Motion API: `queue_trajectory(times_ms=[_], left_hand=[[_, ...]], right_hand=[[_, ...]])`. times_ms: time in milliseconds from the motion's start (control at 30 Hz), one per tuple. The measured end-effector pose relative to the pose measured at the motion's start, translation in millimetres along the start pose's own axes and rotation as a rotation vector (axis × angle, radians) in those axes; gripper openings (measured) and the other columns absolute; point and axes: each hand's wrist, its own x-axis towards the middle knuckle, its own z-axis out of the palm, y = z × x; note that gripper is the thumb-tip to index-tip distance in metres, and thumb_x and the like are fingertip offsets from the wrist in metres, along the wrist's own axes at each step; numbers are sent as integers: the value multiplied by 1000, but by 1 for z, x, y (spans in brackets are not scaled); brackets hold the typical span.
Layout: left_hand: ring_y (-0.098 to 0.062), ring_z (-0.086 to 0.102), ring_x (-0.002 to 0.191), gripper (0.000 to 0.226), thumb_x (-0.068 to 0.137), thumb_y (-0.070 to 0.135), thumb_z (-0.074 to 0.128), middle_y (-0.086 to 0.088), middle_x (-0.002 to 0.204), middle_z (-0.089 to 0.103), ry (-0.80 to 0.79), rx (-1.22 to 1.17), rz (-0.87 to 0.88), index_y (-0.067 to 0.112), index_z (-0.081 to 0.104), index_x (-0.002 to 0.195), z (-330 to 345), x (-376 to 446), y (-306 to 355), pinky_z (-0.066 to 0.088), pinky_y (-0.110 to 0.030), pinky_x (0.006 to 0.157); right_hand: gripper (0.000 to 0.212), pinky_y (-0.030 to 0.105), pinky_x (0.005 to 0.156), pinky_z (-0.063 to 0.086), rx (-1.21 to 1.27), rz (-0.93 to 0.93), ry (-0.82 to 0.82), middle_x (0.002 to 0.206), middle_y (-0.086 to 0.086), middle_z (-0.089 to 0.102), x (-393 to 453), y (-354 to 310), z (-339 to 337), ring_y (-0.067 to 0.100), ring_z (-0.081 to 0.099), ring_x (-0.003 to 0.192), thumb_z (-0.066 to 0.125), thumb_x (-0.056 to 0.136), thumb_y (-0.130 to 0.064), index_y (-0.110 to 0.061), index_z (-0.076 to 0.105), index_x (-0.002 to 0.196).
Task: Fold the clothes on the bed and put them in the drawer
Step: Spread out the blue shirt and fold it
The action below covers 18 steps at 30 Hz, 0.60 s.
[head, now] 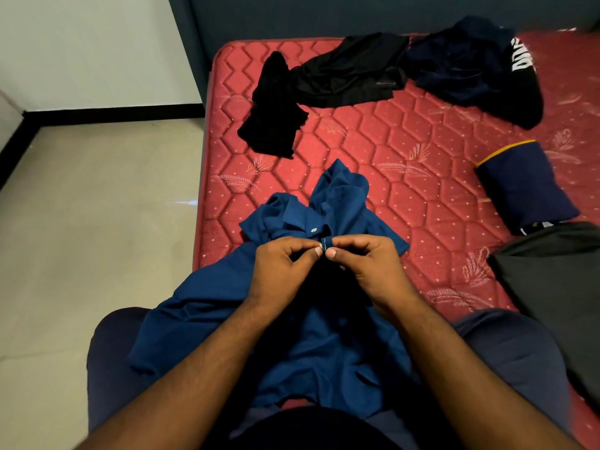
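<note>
A blue polo shirt (337, 206) lies crumpled across my lap and the near edge of the red mattress (422, 196), collar pointing away from me. My left hand (282, 264) and my right hand (370, 264) meet at its button placket, each pinching the fabric between thumb and fingers around a small button. A second button shows just above my fingertips. The shirt's lower part hangs over my knees.
Black garments (324, 89) and a dark navy one with white lettering (470, 66) lie unfolded at the far end. A folded navy piece with a yellow stripe (519, 186) and a dark grey cloth (558, 293) lie at the right. Tiled floor (97, 222) is on the left.
</note>
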Motion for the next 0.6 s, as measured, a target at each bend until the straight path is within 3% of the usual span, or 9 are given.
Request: queue_trajectory(times_ms=[200, 400, 600], left_hand=[[-1, 69, 83, 12, 80, 5, 74, 7, 86, 75, -7, -19, 58, 13, 78, 88, 1, -3, 0, 50, -16, 81], [-12, 71, 82, 16, 76, 2, 78, 3, 83, 76, -7, -204, -102, 16, 76, 84, 2, 0, 0, 55, -27, 81], [-12, 71, 78, 12, 78, 0, 75, 0, 82, 75, -56, -231, -130, 11, 76, 84, 2, -2, 2, 54, -23, 78]], right_hand=[[21, 10, 55, 44, -64, 14, 45, 58, -11, 66, 4, 4, -1, -4, 57, 54, 72, 77, 6, -15, 69, 76], [20, 11, 54, 44, -49, 40, 20, 59, -8, 65, 3, 5, -3, -1, 56, 55, 72, 76, 7, -13, 69, 77], [21, 12, 56, 45, -63, 50, 23, 60, -8, 66, 3, 7, -5, 0, 57, 56, 72, 76, 7, -14, 69, 77]])
